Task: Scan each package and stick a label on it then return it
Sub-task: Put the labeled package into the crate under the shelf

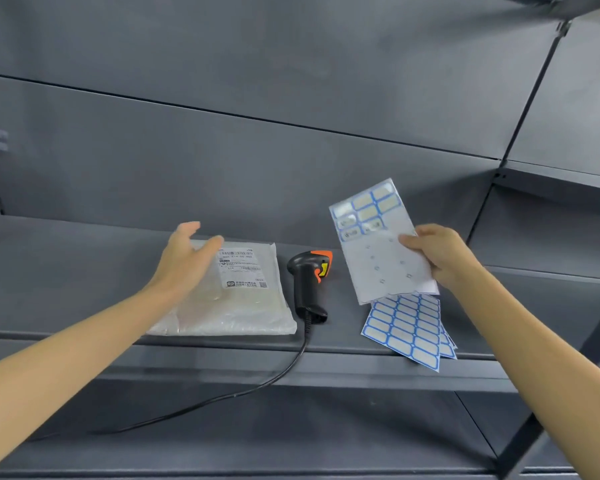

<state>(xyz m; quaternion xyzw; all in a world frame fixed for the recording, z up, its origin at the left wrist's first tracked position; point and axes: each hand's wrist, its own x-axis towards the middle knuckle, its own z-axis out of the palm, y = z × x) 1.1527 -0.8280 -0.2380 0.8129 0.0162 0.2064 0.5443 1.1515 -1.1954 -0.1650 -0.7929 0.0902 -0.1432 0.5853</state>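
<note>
A flat white plastic package [232,306] with a printed shipping label lies on the grey shelf [66,271]. My left hand [187,258] hovers over its left part with the fingers spread and relaxed, holding nothing. My right hand [440,254] pinches a partly used sheet of blue-bordered labels [378,244], lifted off the shelf; only the top rows still carry labels. A black and orange barcode scanner [309,278] lies on the shelf between the package and the sheet.
Full label sheets [409,327] lie stacked at the shelf's front edge under my right hand. The scanner's black cable [257,386] hangs over the edge onto the lower shelf. A grey back panel [291,161] rises behind.
</note>
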